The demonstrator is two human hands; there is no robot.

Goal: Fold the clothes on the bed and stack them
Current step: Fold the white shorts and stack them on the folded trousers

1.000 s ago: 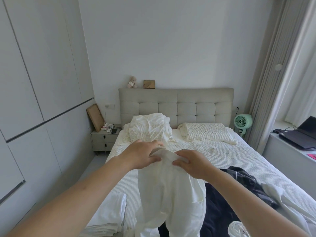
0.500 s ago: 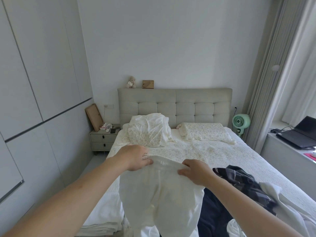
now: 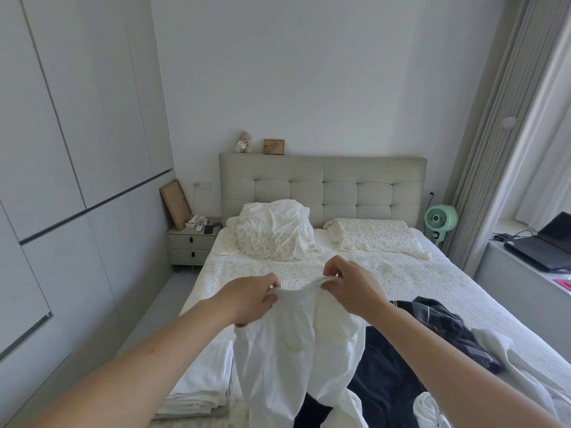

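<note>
Held up over the near part of the bed (image 3: 401, 273): white trousers (image 3: 296, 350), waistband uppermost and legs hanging straight down, so the long axis runs top to bottom, out of view at the lower edge. Gripped at the waistband from both sides, left hand (image 3: 250, 299) with fingers curled round the left end, right hand (image 3: 349, 288) pinching the right end between thumb and fingertips. Hands level and close together, neither nearer; band slack between them, which suggests a need to spread it out before folding. Just left and near, a stack of folded whites (image 3: 200, 381). To the right, a dark heap (image 3: 432, 341) and more white cloth (image 3: 509, 366), unfolded. Trouser hems and front side hidden; exact garment type hard to confirm.
</note>
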